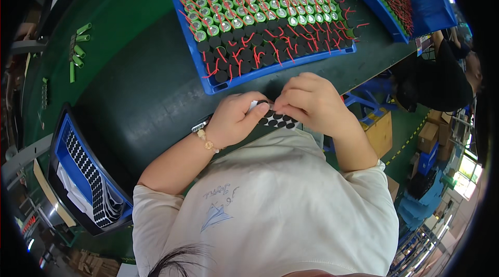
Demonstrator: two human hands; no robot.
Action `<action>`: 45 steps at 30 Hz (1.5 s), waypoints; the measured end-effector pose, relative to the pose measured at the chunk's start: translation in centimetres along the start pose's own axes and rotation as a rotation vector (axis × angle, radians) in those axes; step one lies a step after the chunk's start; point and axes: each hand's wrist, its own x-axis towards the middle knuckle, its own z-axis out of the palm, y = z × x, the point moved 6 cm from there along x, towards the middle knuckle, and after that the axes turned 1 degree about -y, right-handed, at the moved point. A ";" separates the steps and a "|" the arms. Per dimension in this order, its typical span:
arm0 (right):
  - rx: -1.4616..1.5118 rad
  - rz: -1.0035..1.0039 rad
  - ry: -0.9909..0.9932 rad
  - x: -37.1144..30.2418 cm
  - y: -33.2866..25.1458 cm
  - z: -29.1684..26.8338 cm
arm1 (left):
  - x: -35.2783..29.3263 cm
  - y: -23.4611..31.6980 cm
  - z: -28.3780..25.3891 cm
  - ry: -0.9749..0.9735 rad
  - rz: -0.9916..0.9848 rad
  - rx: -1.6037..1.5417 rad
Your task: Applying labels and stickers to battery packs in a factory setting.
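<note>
In front of my shirt, my left hand grips a white sheet of black round stickers between thumb and fingers. A black disc shows by its thumb tip. My right hand is closed in a pinch at the sheet's upper edge, its fingertips close to the left thumb; what lies between them is hidden. Beyond both hands, a blue tray holds rows of upright green cylindrical battery cells with red wires. Its nearer rows have black round tops.
A blue bin at the left holds folded strips of black stickers. Several loose green cells lie far left on the dark green table. A second blue tray of wired cells is at the far right, near another person.
</note>
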 end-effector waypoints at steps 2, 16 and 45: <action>0.167 -0.070 -0.121 -0.2 0.0 0.8 | -0.1 -0.6 0.4 -0.048 -0.003 -0.021; 0.172 0.227 0.275 6.0 7.3 -6.8 | 0.3 -0.2 0.8 -0.057 -0.031 -0.001; 0.006 0.224 0.166 7.4 7.9 -5.8 | 0.2 0.0 0.5 -0.084 -0.005 -0.014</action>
